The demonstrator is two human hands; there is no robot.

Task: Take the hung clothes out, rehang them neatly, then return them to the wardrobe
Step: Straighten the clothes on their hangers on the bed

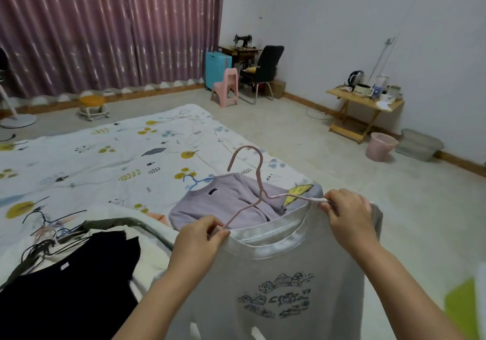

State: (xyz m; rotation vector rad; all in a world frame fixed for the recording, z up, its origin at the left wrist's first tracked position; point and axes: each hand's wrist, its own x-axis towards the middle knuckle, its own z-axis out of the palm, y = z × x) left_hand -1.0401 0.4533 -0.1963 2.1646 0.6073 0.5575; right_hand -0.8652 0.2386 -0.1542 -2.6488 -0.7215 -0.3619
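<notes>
Both hands pinch one pink wire hanger [259, 195] at the shoulders of one grey printed sweatshirt [273, 274]: left hand [202, 237] on the left arm, right hand [347, 212] on the right. Behind lies one lilac top [223, 200] on the floral bed [105, 155]; black clothes [65, 287] lie left.

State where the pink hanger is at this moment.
In the head view, the pink hanger is low and centre, its arms going into the neck of the grey sweatshirt, held between the left hand and right hand, above the lilac top lying on the bed.
</notes>
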